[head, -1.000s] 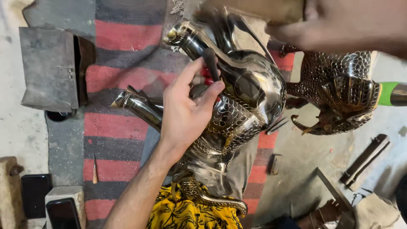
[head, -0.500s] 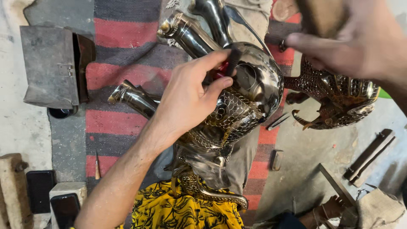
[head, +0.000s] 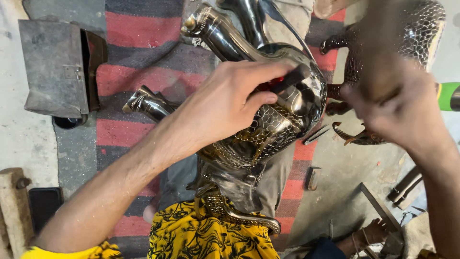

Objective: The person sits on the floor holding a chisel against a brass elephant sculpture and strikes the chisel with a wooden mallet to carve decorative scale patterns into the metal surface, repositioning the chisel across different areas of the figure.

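Striped rug (head: 139, 33) under left hand (head: 225, 105), metal figure (head: 268, 124).

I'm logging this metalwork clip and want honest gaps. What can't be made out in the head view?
- Right hand: motion-blurred; whatever it grips cannot be told.
- Dark tool in the left hand: its tip is hidden by the fingers.
- Second scaled metal figure: partly behind the right hand, cut by the top edge.
- Green object: cut by the right edge.

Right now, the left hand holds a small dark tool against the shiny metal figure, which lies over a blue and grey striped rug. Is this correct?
Not quite: in the head view the rug is red and grey striped, not blue. The rest holds: the left hand holds a small dark tool against the shiny metal figure.
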